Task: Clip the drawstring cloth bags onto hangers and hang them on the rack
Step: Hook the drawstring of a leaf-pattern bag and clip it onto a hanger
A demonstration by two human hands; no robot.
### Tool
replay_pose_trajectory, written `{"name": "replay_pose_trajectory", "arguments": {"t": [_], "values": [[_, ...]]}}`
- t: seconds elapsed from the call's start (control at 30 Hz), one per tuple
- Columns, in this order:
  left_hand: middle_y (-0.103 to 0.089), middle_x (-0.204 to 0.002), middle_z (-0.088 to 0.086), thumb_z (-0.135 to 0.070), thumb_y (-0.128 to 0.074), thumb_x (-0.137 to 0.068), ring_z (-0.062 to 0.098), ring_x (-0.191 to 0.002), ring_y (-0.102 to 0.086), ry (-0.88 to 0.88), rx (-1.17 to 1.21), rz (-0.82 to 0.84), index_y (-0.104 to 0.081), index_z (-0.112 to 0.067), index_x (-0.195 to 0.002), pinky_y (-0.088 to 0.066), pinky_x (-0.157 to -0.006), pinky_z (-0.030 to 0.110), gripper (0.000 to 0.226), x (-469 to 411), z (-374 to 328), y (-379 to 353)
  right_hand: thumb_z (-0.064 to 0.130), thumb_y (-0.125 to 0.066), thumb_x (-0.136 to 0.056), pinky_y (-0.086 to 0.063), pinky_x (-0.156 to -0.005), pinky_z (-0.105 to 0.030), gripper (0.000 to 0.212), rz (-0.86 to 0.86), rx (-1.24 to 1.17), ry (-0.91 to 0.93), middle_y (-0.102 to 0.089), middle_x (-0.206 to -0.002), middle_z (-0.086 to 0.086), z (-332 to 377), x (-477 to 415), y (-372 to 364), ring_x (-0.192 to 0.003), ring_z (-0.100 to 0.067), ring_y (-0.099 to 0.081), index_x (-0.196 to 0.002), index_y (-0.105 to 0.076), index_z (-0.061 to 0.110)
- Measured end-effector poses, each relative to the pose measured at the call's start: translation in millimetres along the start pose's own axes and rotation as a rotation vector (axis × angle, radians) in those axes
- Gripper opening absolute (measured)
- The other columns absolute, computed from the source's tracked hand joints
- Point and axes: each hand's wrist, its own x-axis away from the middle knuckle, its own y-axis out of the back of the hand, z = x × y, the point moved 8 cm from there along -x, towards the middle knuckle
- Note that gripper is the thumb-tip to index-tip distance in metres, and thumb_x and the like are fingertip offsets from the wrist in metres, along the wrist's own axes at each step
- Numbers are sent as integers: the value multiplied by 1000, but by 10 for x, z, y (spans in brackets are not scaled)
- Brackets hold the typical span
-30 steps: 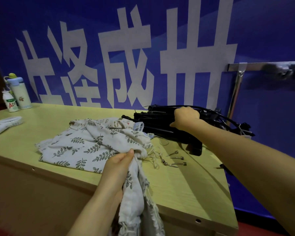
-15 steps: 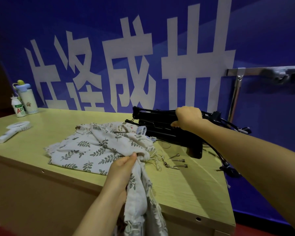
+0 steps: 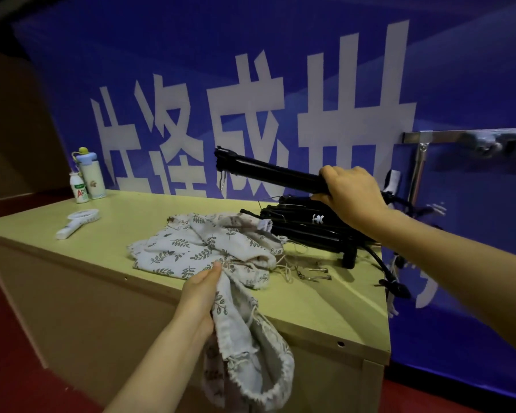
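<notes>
Blue wall behind the bench (image 3: 108, 234). My right hand (image 3: 350, 193) grips a black hanger (image 3: 268, 171) in the air. My left hand (image 3: 201, 289) pinches a leafy bag (image 3: 245, 347).

Leaf-print bag (image 3: 245, 347) hangs off table edge; black hanger (image 3: 268, 171) raised.

Wooden table (image 3: 149, 269) carries bags (image 3: 203, 242), hangers (image 3: 307, 231), bottles (image 3: 87, 180), perhaps screws (image 3: 318, 274).

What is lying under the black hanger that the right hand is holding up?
Below the lifted black hanger sits the pile of black hangers on the table, beside the leaf-print bags. What the pile covers cannot be seen.
</notes>
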Motion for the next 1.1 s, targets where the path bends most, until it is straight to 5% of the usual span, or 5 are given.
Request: {"name": "replay_pose_trajectory", "arguments": {"t": [0.27, 0.53, 0.77, 0.93, 1.1], "values": [[-61, -125, 15, -35, -56, -92, 35, -115, -57, -63, -56, -169, -57, -1, -122, -44, -102, 49, 46, 41, -246, 472, 35, -66, -82, -44, -82, -41, 40, -166, 90, 311, -69, -95, -10, 127, 498, 737, -80, -30, -65, -113, -59, 10], [-54, -79, 14, -10, -44, -96, 20, -46, -47, -88, -221, -228, -58, -1, -83, -40, -52, 25, 21, 204, -573, 661, 35, -56, -81, -50, -76, -41, 43, -104, 91, 529, -70, -96, -10, 531, 998, 1022, -79, -30, -67, -117, -60, 11], [-54, -134, 20, -37, -55, -92, 36, -120, -53, -81, -553, -164, -52, 1, -129, -43, -99, 33, 53, 234, -576, 616, 35, -73, -75, -52, -77, -38, 45, -2, 50, 598, -71, -96, -3, 836, 1225, 777, -83, -24, -69, -115, -63, 16], [-49, -66, 6, -33, -56, -93, 25, -70, -50, -270, -737, -182, -47, -17, -60, -36, -71, 30, 37, 198, -762, 573, 37, -77, -71, -51, -73, -35, 48, -57, 36, 654, -71, -93, -2, 865, 1292, 812, -79, -22, -69, -112, -65, 16], [-26, -48, 3, -28, -55, -93, 20, -47, -26, -456, -959, -198, -27, -17, -49, -18, -50, 31, 53, 295, -904, 358, 38, -76, -73, -53, -69, -36, 45, -3, 54, 644, -68, -86, -3, 964, 1299, 629, -73, -24, -67, -110, -64, 16]]}}
